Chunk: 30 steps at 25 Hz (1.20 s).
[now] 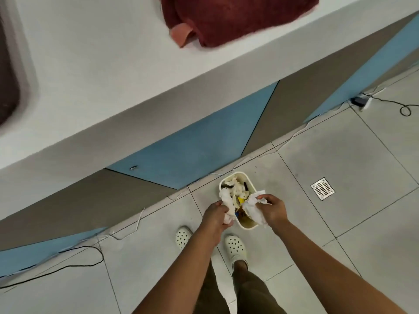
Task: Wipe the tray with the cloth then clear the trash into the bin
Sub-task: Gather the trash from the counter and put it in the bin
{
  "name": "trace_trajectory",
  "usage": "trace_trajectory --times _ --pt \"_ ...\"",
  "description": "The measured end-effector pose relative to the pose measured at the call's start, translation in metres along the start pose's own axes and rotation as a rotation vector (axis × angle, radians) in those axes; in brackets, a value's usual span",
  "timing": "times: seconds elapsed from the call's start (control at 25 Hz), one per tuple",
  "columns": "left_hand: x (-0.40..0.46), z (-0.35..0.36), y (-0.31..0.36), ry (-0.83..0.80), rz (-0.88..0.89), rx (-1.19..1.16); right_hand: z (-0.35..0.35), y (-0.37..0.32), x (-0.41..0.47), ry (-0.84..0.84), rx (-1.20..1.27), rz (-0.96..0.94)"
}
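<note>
Clearing trash looks like the step in hand, late in the task. A crumpled white tissue wad (227,206) is gripped by the left hand (214,217), fingers curled round it, at the near-left rim of the bin (248,225). A second white tissue (254,208) is pinched by the right hand (273,209) over the bin's right rim. Neither wad is let go yet; both overlap the bin opening.

The bin sits on the floor tiles (340,166) just in front of the counter base, between the hands and ahead of the shoes (235,248). It is already loaded with more crumpled tissue plus dark and yellow scraps (not identifiable at this size).

The dark red cloth (238,17) is lying bunched on the white counter (102,75), so wiping is judged done. A dark rounded shape at the far left edge may be the tray (8,75); it is blurred and its state cannot be checked. What is left: dropping both wads, and any trash not in view.

Materials: tissue soft, creased, light; bin a pale rounded-rectangle tub, smooth, likely plastic; cloth fuzzy with a pink corner folded over; tiles matte grey with thin grout lines; a metal floor drain (322,188) to the right; thin cables (68,264) trailing along the counter base.
</note>
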<state>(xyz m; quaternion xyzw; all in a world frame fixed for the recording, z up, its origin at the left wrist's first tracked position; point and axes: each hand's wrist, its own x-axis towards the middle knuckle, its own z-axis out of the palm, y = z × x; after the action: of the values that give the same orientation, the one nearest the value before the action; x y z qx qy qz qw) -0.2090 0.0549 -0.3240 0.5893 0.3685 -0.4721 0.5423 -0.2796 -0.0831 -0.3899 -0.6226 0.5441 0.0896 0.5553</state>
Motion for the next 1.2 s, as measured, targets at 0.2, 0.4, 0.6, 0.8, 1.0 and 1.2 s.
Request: trace_trajectory --times 0.2,0.4,0.6,0.8,1.0,1.2 --pt "0.058 0.013 -0.023 -0.021 -0.041 0.075 0.010 0.051 0.036 0.013 -0.002 0.066" --pt "0.106 0.032 -0.035 0.000 -0.042 0.129 0.020 0.067 0.069 -0.001 -0.079 0.026" --pt "0.163 0.056 -0.032 0.032 -0.007 0.279 0.034 0.064 0.114 -0.144 -0.281 -0.002" --pt "0.175 0.052 -0.043 -0.157 -0.069 0.225 0.030 0.081 0.124 -0.335 -0.550 -0.034" --pt "0.160 0.026 -0.068 0.040 -0.060 0.321 0.015 0.119 0.101 -0.264 -0.544 0.058" --pt "0.130 0.013 -0.062 0.086 -0.083 0.268 0.005 0.113 0.072 -0.263 -0.495 0.036"
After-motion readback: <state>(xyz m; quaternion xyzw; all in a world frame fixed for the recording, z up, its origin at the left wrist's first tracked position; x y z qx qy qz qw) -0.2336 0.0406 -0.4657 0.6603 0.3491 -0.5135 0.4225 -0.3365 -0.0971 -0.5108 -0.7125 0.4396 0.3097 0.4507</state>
